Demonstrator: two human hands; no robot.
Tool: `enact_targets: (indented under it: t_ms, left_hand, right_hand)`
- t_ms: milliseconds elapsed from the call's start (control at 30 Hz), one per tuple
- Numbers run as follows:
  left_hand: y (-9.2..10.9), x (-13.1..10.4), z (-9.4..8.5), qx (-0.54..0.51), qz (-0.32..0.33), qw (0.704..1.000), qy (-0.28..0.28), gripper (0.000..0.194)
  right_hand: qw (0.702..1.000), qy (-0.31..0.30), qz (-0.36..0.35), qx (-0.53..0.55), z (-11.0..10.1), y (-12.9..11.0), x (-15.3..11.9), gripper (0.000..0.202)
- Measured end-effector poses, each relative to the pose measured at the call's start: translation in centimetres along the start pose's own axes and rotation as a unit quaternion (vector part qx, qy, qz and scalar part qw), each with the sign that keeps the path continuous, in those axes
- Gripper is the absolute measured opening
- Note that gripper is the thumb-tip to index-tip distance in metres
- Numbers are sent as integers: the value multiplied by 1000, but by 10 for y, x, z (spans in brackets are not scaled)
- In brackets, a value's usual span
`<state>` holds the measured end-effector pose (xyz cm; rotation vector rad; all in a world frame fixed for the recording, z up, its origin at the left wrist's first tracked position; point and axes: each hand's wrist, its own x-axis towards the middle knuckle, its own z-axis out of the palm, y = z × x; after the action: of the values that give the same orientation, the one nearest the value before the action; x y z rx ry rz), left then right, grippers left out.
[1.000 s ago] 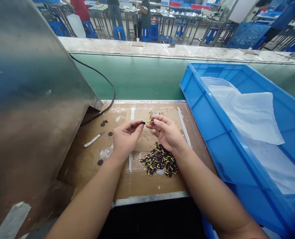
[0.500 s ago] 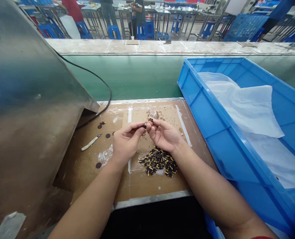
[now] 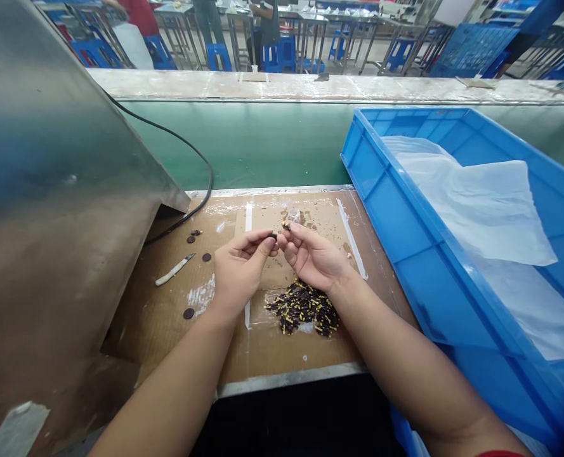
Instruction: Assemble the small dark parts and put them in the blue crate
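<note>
Left hand [image 3: 238, 266]: pinching small dark rounded piece [image 3: 273, 237]
Right hand [image 3: 317, 259]: pinching slim black-and-yellow piece [image 3: 286, 226]
Gap: narrower than a second ago

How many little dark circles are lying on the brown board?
3 visible: the far circle beyond the knife, the middle circle right of it, the near circle by the left forearm. The left hand may hide more.

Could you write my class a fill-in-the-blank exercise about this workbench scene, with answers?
1. The left hand pinches a dark piece between its fingers and ____.
2. The right hand holds a small dark part marked with the bright colour ____.
3. The knife has a handle coloured ____.
4. The large plastic bin holding white sheets is coloured ____.

Missing words: thumb; yellow; white; blue.
</note>
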<state>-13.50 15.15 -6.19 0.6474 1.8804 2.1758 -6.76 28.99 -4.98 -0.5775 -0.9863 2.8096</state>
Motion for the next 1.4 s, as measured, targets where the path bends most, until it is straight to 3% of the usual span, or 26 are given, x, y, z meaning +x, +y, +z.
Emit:
enact_targets:
  t_ms: [200, 433, 633, 833, 1067, 1400]
  left_hand:
    - [-8, 5, -2, -77, -87, 993, 33, 35]
    - [-8, 6, -3, -58, -63, 996, 26, 32]
    - [-12, 7, -5, -52, -44, 997, 22, 31]
    - [-8, 7, -4, -51, -3, 999, -2, 23]
    - [-7, 7, -8, 67, 34, 997, 26, 31]
    - [-1, 4, -13, 228, 220, 948, -7, 35]
  right_hand:
    - [983, 33, -155, -93, 1, 5, 0, 25]
    - [954, -18, -222, -199, 7, 13, -7, 20]
    - [948, -4, -234, -216, 8, 13, -8, 22]
    - [952, -30, -220, -211, 8, 15, -9, 17]
    - [952, -18, -221, -210, 9, 15, -8, 21]
    - [962, -42, -196, -184, 7, 14, -8, 21]
